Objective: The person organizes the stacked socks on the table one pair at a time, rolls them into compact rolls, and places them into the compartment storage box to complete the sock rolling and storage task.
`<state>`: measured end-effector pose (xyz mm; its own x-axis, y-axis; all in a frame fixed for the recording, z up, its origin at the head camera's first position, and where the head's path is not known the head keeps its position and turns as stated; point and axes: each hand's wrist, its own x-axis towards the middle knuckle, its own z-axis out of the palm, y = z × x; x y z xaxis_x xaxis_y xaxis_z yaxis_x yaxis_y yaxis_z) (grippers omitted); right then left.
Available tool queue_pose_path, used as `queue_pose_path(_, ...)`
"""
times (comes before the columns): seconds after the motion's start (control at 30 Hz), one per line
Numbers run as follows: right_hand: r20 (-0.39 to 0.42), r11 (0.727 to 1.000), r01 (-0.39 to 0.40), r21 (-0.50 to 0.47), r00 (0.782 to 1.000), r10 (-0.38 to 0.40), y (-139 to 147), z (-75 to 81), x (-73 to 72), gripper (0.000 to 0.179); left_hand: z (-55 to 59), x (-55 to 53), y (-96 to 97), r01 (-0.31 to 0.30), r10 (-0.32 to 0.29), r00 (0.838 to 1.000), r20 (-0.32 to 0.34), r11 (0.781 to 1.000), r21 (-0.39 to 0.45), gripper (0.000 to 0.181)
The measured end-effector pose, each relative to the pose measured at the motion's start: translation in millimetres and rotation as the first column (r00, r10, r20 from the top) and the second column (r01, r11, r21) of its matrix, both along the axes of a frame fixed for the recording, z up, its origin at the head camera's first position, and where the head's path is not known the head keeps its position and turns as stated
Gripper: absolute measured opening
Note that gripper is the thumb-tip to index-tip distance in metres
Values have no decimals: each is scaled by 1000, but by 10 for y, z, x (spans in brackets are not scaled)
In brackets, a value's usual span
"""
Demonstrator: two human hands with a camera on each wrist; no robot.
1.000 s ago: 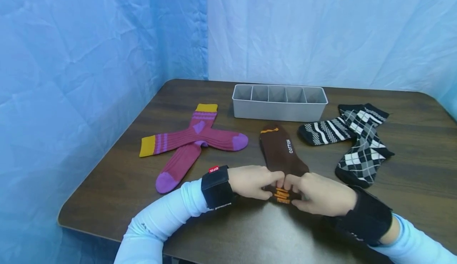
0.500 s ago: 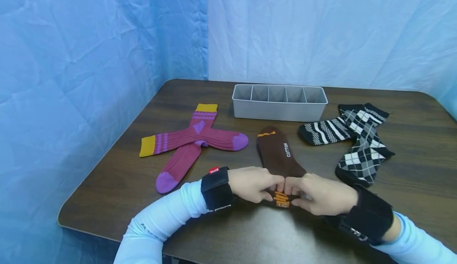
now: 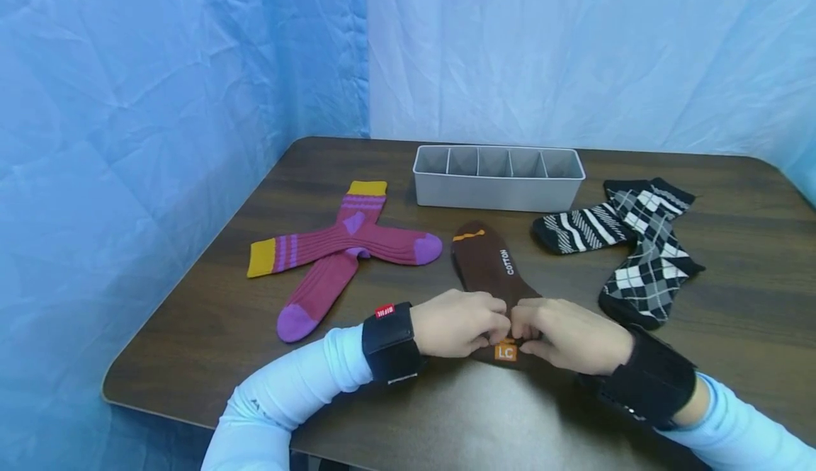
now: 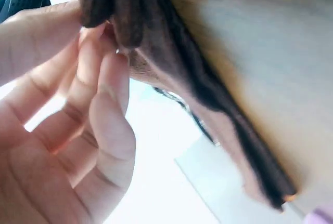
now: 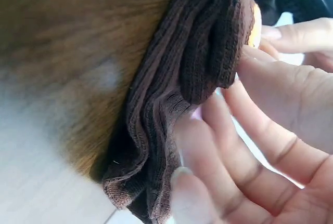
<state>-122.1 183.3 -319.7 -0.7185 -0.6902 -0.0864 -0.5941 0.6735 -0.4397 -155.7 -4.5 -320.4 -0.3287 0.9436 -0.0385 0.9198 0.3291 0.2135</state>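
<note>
A pair of brown socks lies on the table, marked COTTON, with the toe end pointing away from me. My left hand and right hand meet over the cuff end and pinch it from either side. Just below the fingers an orange LC label shows on the cuff. In the right wrist view the sock cuff curls over on itself in stacked ribbed layers, between thumb and fingers. The left wrist view shows the sock fabric bunched at my left fingertips, its long edge running down along the table.
Crossed maroon socks with yellow cuffs lie to the left. Black-and-white patterned socks lie crossed on the right. Behind the brown socks stands a grey divided box. Blue sheeting hangs around the dark wooden table.
The cuff has turned over between my fingers: orange stripes gave way to the LC label. The brown socks have shifted slightly left, and both hands stay on the cuff.
</note>
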Motion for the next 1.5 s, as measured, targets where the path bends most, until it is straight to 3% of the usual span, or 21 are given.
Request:
queue_pose_path(0.1,-12,1000,4,-2,1000,-4,-14,18,17,18,32,55,1,38,-39,996,-81,999,-20,7)
queue_pose_path(0.3,-66,998,-33,48,997,36,-34,66,79,9,61,141,18,38,-60,982,-180,992,-121,26)
queue_pose_path(0.43,-100,994,-46,102,993,56,-44,74,109,14,26,163,29,30,-59,964,-261,993,-114,32)
queue_pose_path(0.53,-116,990,-51,129,991,66,-52,70,107,20,5,158,32,12,-37,961,-274,996,-93,33)
queue_pose_path(0.7,-82,991,-53,120,995,63,-48,64,79,22,-21,134,39,-9,-9,977,-214,996,-86,28)
queue_pose_path(0.87,-31,995,-21,100,999,25,-40,47,42,19,-28,62,32,-20,18,999,-46,999,-41,20)
queue_pose_path(1.03,-19,997,17,79,1000,-15,-18,21,9,16,-22,-21,11,-49,49,999,2,999,-4,8)
queue_pose_path(1.1,-8,996,29,78,1000,-29,-12,16,5,17,-15,-35,3,-69,69,998,4,997,-20,7)
queue_pose_path(1.3,83,998,5,57,997,-9,-13,24,1,14,14,-47,-15,-122,132,986,97,987,-106,15)
queue_pose_path(1.37,50,998,-11,63,999,8,-4,27,-2,14,9,-65,-16,-139,153,981,121,984,-114,17)
queue_pose_path(1.5,-129,996,-28,81,991,38,22,20,-7,14,-17,-106,-20,-169,176,977,122,983,-69,16)
